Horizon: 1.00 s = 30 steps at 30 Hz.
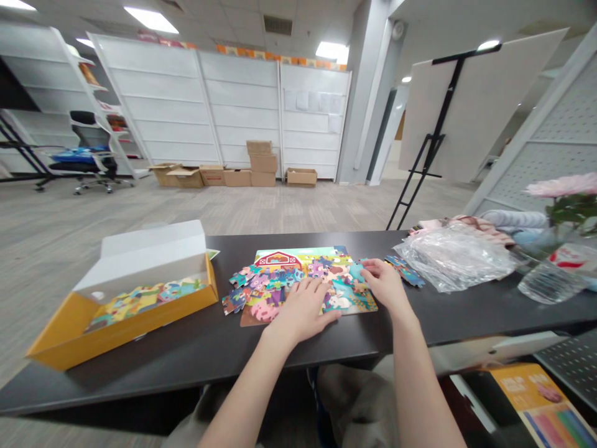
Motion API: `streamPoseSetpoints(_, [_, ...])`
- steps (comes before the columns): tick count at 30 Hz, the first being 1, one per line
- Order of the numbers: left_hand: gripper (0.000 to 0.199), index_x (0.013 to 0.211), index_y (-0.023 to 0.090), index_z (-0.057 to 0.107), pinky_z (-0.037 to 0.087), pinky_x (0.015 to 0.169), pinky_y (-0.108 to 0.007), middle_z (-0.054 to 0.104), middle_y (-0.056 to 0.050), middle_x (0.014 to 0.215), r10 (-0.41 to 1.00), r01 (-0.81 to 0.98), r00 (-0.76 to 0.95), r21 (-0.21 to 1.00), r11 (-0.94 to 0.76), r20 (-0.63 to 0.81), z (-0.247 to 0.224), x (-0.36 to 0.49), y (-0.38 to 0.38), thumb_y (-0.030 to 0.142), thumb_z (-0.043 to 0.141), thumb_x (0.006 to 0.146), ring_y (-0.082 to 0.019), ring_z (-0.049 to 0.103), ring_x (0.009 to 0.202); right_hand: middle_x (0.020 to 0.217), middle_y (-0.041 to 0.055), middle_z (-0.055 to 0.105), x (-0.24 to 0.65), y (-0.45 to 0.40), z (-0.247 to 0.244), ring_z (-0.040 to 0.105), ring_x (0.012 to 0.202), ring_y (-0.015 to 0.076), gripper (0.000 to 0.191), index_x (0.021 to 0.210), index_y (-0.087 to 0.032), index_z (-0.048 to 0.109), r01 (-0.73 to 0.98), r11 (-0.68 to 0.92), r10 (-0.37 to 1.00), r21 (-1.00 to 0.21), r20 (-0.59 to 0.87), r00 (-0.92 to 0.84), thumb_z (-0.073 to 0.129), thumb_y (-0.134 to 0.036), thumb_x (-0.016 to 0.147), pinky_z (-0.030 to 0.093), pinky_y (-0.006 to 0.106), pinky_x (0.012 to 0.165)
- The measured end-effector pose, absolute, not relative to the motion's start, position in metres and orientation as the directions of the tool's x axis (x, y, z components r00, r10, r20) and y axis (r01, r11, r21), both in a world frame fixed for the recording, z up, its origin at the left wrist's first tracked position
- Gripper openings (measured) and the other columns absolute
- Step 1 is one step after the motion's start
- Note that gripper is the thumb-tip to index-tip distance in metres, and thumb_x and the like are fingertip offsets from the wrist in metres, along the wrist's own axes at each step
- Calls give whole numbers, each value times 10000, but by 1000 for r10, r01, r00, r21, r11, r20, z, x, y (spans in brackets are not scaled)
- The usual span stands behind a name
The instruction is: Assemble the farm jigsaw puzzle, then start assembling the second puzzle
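Note:
A colourful picture board [280, 258] with a red barn lies on the dark table, largely covered by loose jigsaw puzzle pieces [263, 283]. My left hand [303, 308] rests palm down over the pieces, its fingers stretched out and the thumb apart. At the board's right side, my right hand [386, 286] has its fingertips closed on a teal puzzle piece [357, 272]. The fingers partly hide that piece's edge. More joined or overlapping blue pieces [408, 272] lie just beyond my right hand.
An open yellow box [140, 330] holding more pieces stands on the left of the table [186, 367]. To the right are a crumpled clear plastic bag [457, 258], folded cloths [508, 221] and a clear vase [550, 274] with pink flowers. Below sits an orange box [527, 392].

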<state>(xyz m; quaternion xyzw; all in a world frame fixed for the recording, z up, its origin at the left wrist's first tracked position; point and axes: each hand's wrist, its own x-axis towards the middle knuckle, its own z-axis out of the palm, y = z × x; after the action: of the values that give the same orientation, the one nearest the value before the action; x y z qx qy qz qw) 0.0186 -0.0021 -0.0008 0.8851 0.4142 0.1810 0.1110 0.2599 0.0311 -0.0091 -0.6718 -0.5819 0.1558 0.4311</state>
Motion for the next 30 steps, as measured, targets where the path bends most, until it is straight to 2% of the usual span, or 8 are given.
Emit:
streamPoseSetpoints(8, [616,1381,208,511,351,1132,-548,476,-163,1495,791,723,567,320,-612,233,-7,14,-2,597,572,908,-373,376,1418,863,89,758,284,31,-15,715,804,240,257,968,-183,696,708,-7,888,-706,321,329,551,-318,805,527,364,768])
streamPoseSetpoints(14, [451,1313,199,569,370,1124,-508,547,-130,1442,790,739,531,289,-609,308,4,-10,8,472,553,955,-324,460,1347,855,94,752,276,31,-14,712,800,242,260,959,-168,700,707,34,897,-706,333,290,532,-299,810,532,374,772])
streamPoseSetpoints(17, [382,1332,191,555,373,1129,-458,604,-113,1380,834,798,456,272,-538,312,9,-44,24,285,532,963,-283,513,1303,880,95,759,272,30,-11,719,834,252,268,983,-174,702,710,25,906,-703,316,281,528,-299,821,530,383,789])
streamPoseSetpoints(21, [433,1309,111,547,457,1027,-415,644,-173,1265,951,927,225,252,-276,213,10,-92,38,47,364,923,-275,603,1192,905,99,767,267,30,-9,725,869,252,261,982,-174,706,711,40,913,-702,315,260,519,-270,827,529,380,817])
streamPoseSetpoints(23, [413,1301,95,537,474,1000,-413,647,-187,1239,971,947,173,244,-210,163,8,-106,39,62,353,932,-287,613,1187,916,102,768,263,31,-9,725,874,246,258,978,-173,707,707,61,913,-705,326,246,514,-261,831,532,370,819])
streamPoseSetpoints(27, [360,1268,87,545,487,982,-424,652,-204,1219,982,951,164,250,-183,94,5,-113,36,270,470,967,-325,629,1164,917,105,768,257,34,-10,723,881,245,258,985,-178,708,719,67,909,-692,340,243,515,-264,838,533,365,818])
streamPoseSetpoints(30, [360,1288,101,545,486,986,-409,658,-192,1229,980,940,159,284,-188,123,5,-116,35,194,406,970,-303,635,1165,930,97,768,253,34,-10,722,878,236,256,996,-196,706,728,76,913,-682,341,224,511,-271,849,536,347,796])
